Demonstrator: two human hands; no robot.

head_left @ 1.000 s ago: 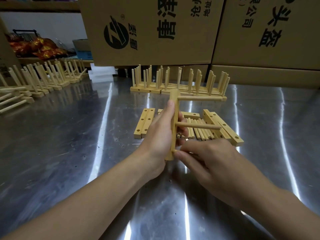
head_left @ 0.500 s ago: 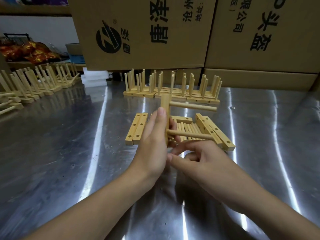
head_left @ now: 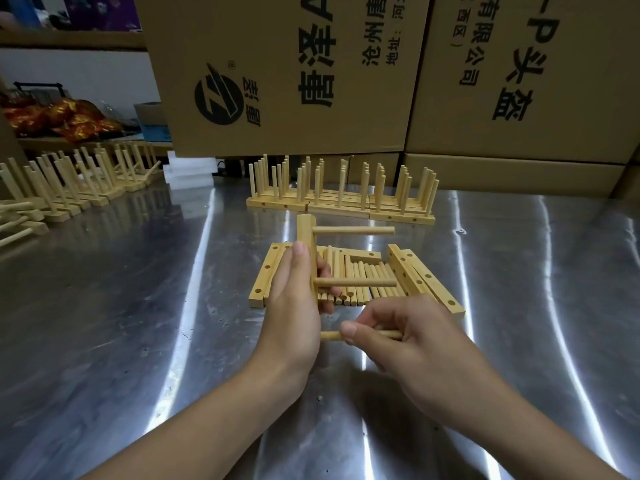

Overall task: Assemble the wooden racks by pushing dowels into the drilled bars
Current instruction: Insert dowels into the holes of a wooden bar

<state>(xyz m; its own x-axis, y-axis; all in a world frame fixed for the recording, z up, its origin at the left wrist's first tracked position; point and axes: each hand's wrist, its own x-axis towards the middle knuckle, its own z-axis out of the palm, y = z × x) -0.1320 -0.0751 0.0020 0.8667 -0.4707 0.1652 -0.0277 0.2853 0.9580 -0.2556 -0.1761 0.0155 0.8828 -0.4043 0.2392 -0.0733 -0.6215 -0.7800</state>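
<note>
Inserting third dowel (head_left: 331, 336) into bar (head_left: 306, 233).
My right fingers (head_left: 349, 332) pinch it, left fingers (head_left: 300, 250) grip the bar; tilted entry may jam.

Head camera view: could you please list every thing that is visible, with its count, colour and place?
held drilled bar: one, pale wood, upright above the table
seated dowels: two, pale wood, sticking rightward from that bar
free dowel: one, pale wood, level, below the seated dowels
loose dowels: a pile, pale wood, on the table behind the hands
loose drilled bars: several, pale wood, both sides of the pile
finished racks: many, pale wood, back row and far left
cardboard boxes: at least three, brown, behind the table
table: one, shiny metal
left hand: grips the held drilled bar
right hand: fingers pinch the free dowel
</note>
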